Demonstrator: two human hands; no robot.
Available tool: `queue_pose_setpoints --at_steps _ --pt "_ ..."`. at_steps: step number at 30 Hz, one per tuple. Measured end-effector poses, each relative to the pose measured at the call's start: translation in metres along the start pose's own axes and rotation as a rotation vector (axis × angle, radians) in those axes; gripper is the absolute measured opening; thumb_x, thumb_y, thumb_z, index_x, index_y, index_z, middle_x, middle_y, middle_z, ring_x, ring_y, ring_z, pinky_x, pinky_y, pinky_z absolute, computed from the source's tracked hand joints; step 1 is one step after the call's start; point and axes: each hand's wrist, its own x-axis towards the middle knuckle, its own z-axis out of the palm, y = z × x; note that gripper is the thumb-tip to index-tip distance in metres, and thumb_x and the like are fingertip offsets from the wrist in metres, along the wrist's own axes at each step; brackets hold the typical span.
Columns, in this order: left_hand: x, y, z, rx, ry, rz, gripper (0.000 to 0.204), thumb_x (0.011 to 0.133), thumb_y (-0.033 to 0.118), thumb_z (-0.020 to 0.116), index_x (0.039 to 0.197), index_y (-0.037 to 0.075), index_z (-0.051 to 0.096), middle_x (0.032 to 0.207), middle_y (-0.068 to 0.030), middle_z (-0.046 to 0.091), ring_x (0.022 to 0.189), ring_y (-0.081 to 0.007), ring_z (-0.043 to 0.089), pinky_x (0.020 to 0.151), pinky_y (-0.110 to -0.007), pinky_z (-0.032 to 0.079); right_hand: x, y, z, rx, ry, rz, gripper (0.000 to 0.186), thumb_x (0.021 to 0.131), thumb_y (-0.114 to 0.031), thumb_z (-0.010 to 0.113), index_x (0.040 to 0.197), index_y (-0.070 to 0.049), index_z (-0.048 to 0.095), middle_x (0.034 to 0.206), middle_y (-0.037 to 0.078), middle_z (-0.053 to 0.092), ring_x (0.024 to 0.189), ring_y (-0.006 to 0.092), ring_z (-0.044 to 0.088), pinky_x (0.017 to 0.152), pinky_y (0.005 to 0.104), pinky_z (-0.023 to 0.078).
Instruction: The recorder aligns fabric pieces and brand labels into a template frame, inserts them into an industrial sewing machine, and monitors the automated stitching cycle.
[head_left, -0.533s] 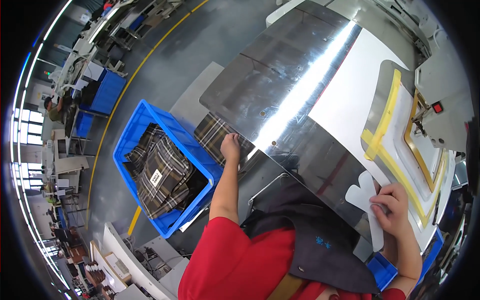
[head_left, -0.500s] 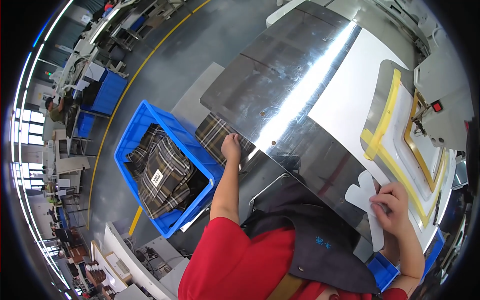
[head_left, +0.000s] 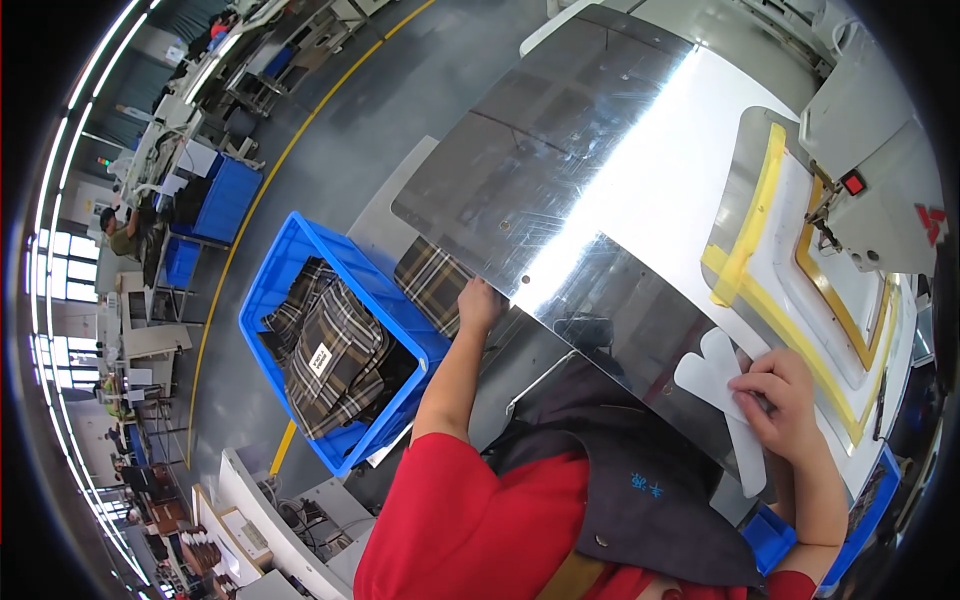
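Observation:
My left hand (head_left: 481, 307) is closed at the right edge of a plaid fabric piece (head_left: 430, 284), by the near corner of a shiny metal plate (head_left: 540, 140). Its fingertips are mostly hidden, and part of the fabric lies under the plate's edge. With thumb and fingers pinched, my right hand (head_left: 778, 402) holds a thin white template (head_left: 742, 455) with rounded lobes over the plate's right part. To the left stands a blue bin (head_left: 345, 240) with several folded plaid pieces (head_left: 335, 365), one bearing a white label.
A sewing machine head (head_left: 880, 185) stands at the right, above a clear frame edged with yellow tape (head_left: 752, 230). Another blue bin (head_left: 770, 540) sits low at the right. Across the floor, beyond a yellow line (head_left: 245, 220), are workbenches and a person (head_left: 122, 238).
My left hand has shifted slightly right and down, its fingers now by the plate's corner. The right hand still holds the white template, now slightly left. The whole view has shifted a little.

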Motion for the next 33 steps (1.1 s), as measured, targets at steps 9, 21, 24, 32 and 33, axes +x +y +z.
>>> queue_pose_setpoints --at_steps 9,21,24,32,33 --pt "0.017 -0.019 0.001 0.01 -0.095 -0.363 0.024 0.076 0.025 0.064 0.088 0.005 0.07 0.088 -0.0188 0.067 0.085 -0.0364 0.065 0.074 -0.047 0.052 0.004 -0.002 -0.002 0.005 -0.001 -0.021 0.02 0.066 -0.003 0.07 0.084 -0.012 0.067 0.078 0.005 0.057 0.073 0.0248 0.056 0.064 0.0355 0.041" --pt "0.024 -0.032 -0.013 -0.1 -0.083 -0.477 0.024 0.076 0.027 0.064 0.087 0.007 0.071 0.09 -0.015 0.069 0.087 -0.0328 0.066 0.074 -0.043 0.052 0.009 -0.006 -0.001 0.006 0.002 -0.048 0.02 0.066 -0.003 0.071 0.084 -0.012 0.068 0.076 0.004 0.057 0.071 0.0234 0.056 0.063 0.035 0.041" --pt "0.031 -0.011 -0.026 -0.147 -0.093 -0.543 0.022 0.074 0.026 0.066 0.083 0.007 0.071 0.084 -0.0135 0.069 0.082 -0.0314 0.067 0.071 -0.041 0.052 0.005 -0.002 -0.001 0.0 0.005 -0.027 0.02 0.066 -0.003 0.07 0.084 -0.012 0.068 0.077 0.004 0.057 0.071 0.0233 0.056 0.062 0.035 0.04" --pt "0.027 -0.055 -0.015 -0.49 -0.147 -0.526 0.017 0.074 0.02 0.077 0.081 0.004 0.073 0.075 -0.0053 0.069 0.07 -0.0118 0.062 0.066 -0.028 0.049 0.006 -0.005 -0.001 0.007 0.009 -0.055 0.02 0.067 -0.003 0.07 0.084 -0.012 0.067 0.078 0.004 0.057 0.072 0.0237 0.056 0.063 0.035 0.04" --pt "0.029 -0.053 -0.017 -0.491 -0.148 -0.523 0.017 0.074 0.02 0.077 0.081 0.004 0.073 0.075 -0.0053 0.069 0.07 -0.0118 0.062 0.066 -0.028 0.049 0.007 -0.005 -0.001 0.005 0.009 -0.056 0.02 0.067 -0.003 0.07 0.084 -0.012 0.067 0.078 0.004 0.057 0.072 0.0237 0.056 0.063 0.0351 0.04"
